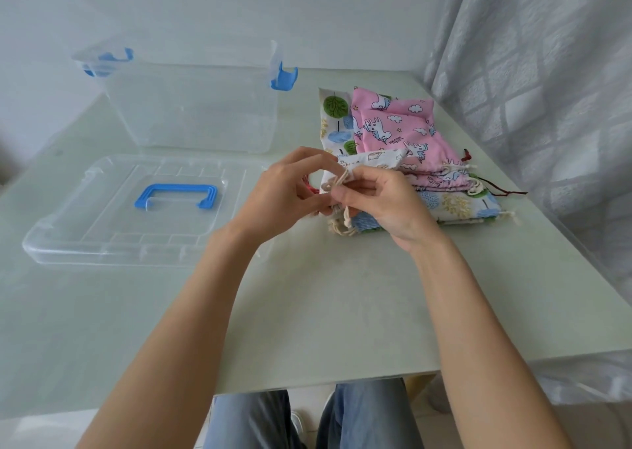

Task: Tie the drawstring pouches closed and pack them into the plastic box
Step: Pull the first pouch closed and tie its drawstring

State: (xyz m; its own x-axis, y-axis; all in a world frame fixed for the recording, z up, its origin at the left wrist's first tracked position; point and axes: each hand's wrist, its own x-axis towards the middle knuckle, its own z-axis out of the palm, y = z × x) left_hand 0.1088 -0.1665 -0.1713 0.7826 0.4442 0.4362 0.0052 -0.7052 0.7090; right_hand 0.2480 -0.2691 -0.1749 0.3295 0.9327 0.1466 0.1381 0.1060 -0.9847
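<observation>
A small white printed pouch (371, 161) is lifted above the pile, and both my hands work its beige drawstring (342, 180). My left hand (290, 189) pinches the cord from the left. My right hand (379, 199) pinches it from the right, fingers curled round the string. Under them lies a stack of flat pouches: a pink unicorn pouch (396, 127) on top and white tree-print pouches (337, 117) below. The clear plastic box (191, 96) with blue latches stands open at the back left.
The box's clear lid (102, 223) with a blue handle (176, 194) lies flat in front of the box. A grey patterned curtain (547, 72) hangs along the table's right edge. My knees show below the pale table's (325, 312) front edge.
</observation>
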